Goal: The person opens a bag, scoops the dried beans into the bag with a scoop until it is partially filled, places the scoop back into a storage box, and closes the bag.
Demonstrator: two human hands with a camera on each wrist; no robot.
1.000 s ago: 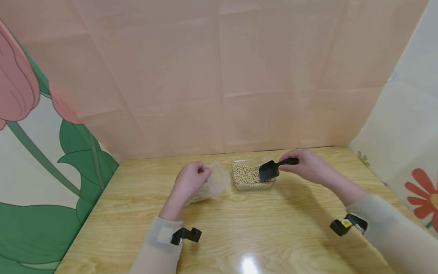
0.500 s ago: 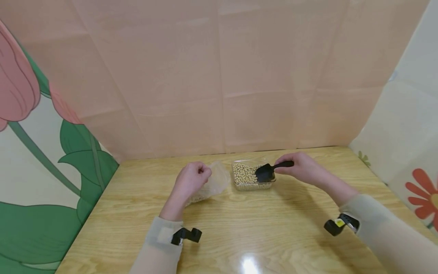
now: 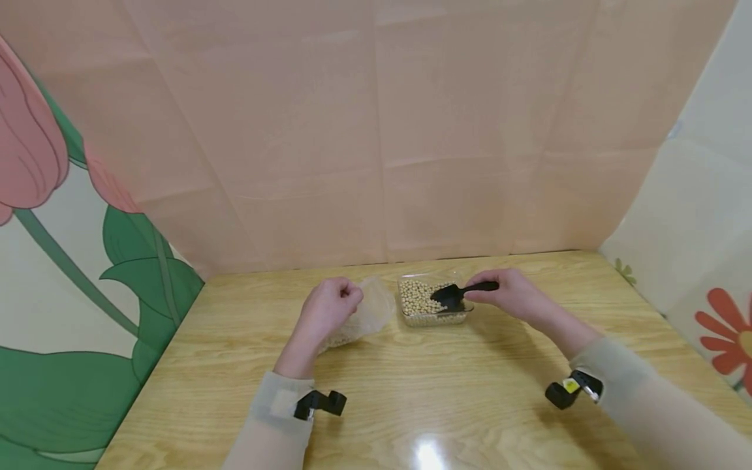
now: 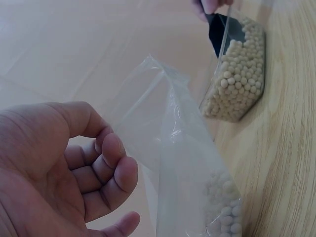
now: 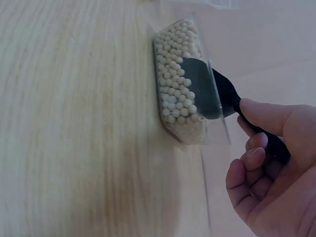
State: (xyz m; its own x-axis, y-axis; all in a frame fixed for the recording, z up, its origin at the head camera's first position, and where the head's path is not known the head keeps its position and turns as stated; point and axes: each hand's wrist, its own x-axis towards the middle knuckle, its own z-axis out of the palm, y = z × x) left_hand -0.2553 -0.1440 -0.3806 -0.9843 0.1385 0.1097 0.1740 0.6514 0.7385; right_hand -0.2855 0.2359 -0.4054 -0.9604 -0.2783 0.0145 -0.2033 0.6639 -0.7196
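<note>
My left hand [image 3: 331,303] pinches the upper edge of a clear plastic bag [image 4: 180,143], its fingers curled in the left wrist view. Pale round beans [image 4: 227,202] lie low in the bag. A little to the right, a clear plastic box [image 3: 435,320] stands on the table, holding many similar beans [image 5: 173,79]. The handle of a small black scoop [image 3: 451,296] is in my right hand [image 3: 508,294], between thumb and curled fingers. The scoop's blade [image 5: 202,89] is inside the box, its front edge down among the beans.
Both the bag and the box are on a wood-grain table [image 3: 411,385], towards its far edge. Behind rises a pinkish sheet [image 3: 376,143]. Panels with printed flowers flank the table, including a red flower [image 3: 728,333] at the right.
My right hand has moved left and slightly down, pushing the scoop deeper into the beans in the box. My left hand and the bag have stayed where they were.
</note>
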